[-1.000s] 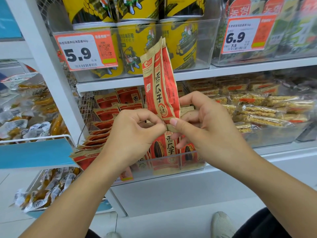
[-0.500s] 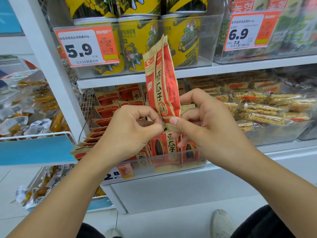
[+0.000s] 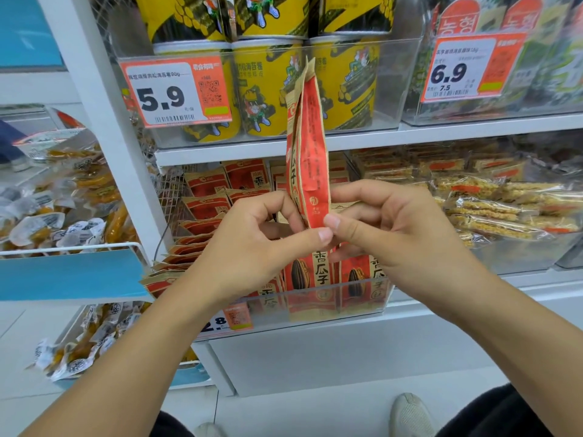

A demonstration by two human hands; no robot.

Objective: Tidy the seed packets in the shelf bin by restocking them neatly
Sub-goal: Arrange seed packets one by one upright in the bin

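While I watch through the head camera, my left hand and right hand each pinch the bottom edge of a small stack of seed packets, so both grips are grasping it; the stack stands upright and edge-on in front of the shelves, just above the clear shelf bin. The packets are red and kraft-brown, and the ones standing in the bin show the characters 香瓜子 beside a black sunflower seed. More of the same packets lie fanned and leaning at the bin's left. A price tag on the bin front reads "2.8" as far as my arm lets me see. On the white shelf above, yellow canisters with a cartoon figure sit behind an orange tag marked "5.9"; another tag to the right reads "6.9" with "7.5" beneath. Wrapped crispy bars fill the neighbouring bin. A blue-fronted rack on the left holds small clear-wrapped snacks.
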